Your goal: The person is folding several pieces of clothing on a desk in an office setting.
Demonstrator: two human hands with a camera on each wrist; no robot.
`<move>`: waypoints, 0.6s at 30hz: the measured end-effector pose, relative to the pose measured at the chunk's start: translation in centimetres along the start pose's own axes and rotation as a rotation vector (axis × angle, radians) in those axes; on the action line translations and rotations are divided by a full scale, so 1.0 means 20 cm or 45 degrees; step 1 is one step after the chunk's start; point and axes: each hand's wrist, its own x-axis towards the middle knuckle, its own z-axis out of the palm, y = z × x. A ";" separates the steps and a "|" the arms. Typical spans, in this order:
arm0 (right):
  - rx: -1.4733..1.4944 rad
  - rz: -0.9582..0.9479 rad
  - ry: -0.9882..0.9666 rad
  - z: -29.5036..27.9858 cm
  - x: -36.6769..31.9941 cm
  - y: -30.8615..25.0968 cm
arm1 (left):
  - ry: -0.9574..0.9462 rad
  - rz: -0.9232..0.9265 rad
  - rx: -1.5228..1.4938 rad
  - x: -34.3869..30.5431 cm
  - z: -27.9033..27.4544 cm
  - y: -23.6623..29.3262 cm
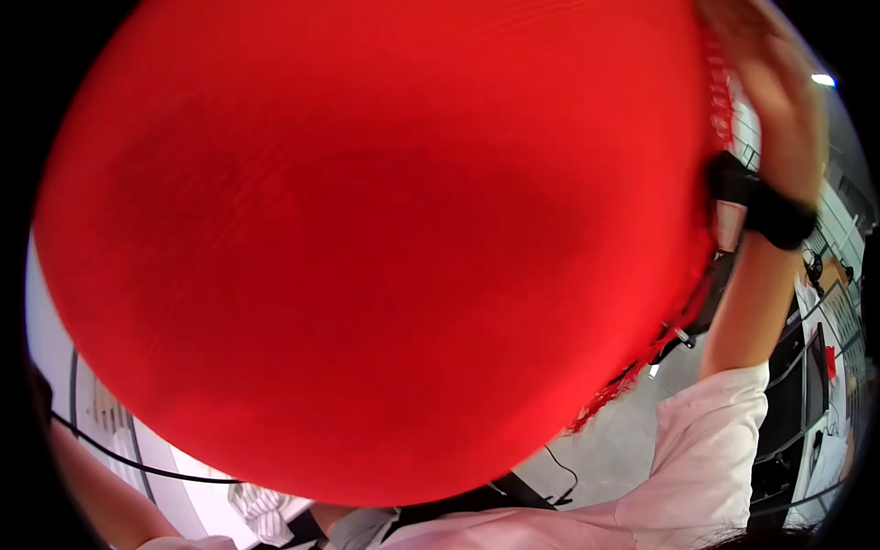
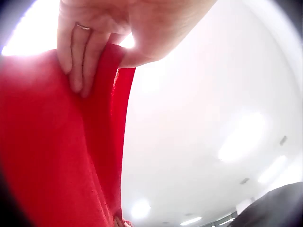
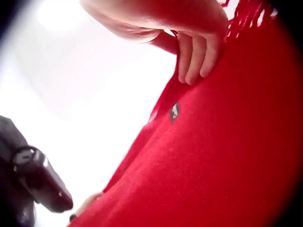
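A red fringed scarf [image 1: 385, 257] is held up spread out and fills most of the head view. In the left wrist view, my left hand [image 2: 113, 33] grips the scarf's top edge, thumb on one side and fingers on the other. My right hand [image 3: 189, 33] pinches the edge near the fringe [image 3: 246, 16], above a small dark label [image 3: 174, 112]. The head view shows the right hand blurred at the upper right; there the left hand is hidden, with only its forearm [image 1: 101, 477] at the lower left.
Behind the scarf, desks with a monitor [image 1: 816, 367] line the right side. Grey floor [image 1: 596, 458] shows below the fringe. A black cable [image 1: 147, 467] crosses the lower left near a striped cloth [image 1: 261, 513]. A dark rounded device [image 3: 42, 179] appears in the right wrist view.
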 end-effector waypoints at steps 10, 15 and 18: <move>0.751 1.126 -0.047 1.59 -0.36 1.27 | 0.342 -0.618 -0.410 -0.09 0.17 -1.59; 0.185 0.814 -1.227 1.79 -1.02 1.00 | 0.127 -0.858 -0.266 -0.63 0.65 -1.60; 0.072 0.611 -1.587 1.58 -1.36 0.67 | -0.036 -0.673 0.046 -1.08 0.89 -1.53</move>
